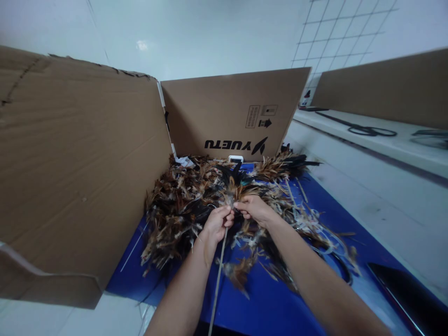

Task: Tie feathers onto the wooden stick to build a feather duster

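A left hand [217, 221] grips a thin stick [217, 282] as the right hand [255, 208] pinches the base of a brown-and-black feather bunch [235, 184] at its far end, above a blue tabletop [345, 212] strewn with loose feathers [164, 205].

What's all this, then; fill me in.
A person is working with both bare hands at a fanned feather bunch. The left hand grips a thin stick just below it, and the right hand has its fingertips at the base of the bunch; exactly what they pinch is too small to tell. Loose feathers lie heaped around the hands on a blue surface, with cardboard panels standing behind and to the left.
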Demonstrator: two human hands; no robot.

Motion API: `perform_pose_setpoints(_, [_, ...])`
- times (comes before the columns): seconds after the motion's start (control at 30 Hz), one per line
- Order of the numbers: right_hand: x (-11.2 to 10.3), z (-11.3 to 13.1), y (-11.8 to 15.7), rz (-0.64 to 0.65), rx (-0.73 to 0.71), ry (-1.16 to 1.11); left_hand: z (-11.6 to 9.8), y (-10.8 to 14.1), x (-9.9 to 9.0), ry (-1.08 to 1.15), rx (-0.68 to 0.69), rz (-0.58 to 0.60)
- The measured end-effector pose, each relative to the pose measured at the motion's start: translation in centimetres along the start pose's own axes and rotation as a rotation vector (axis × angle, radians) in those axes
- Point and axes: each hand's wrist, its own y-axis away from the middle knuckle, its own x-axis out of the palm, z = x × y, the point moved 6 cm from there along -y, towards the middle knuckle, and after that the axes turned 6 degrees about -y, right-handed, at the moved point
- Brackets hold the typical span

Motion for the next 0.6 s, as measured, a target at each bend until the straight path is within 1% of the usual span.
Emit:
perform_pose_setpoints(0.17, [0.2, 0.4, 0.1, 0.057, 0.05, -0.012, -0.4, 0.4, 0.5, -0.129, 0.06, -0.057])
perform_pose_setpoints(0.27, [0.2, 0.4, -0.1, 0.068, 0.083, -0.002, -0.6, 0.6, 0.8, -0.193, 0.097, -0.094])
perform_pose_setpoints(0.43, [0.1, 0.4, -0.8, -0.001, 0.128, 0.04, -0.3, 0.7, 1.2, -0.279, 0.134, -0.118])
perform_pose_setpoints(0.6, [0.1, 0.3, -1.2, -0.062, 0.127, 0.052, 0.0, 0.6, 1.2, -0.313, 0.15, -0.139])
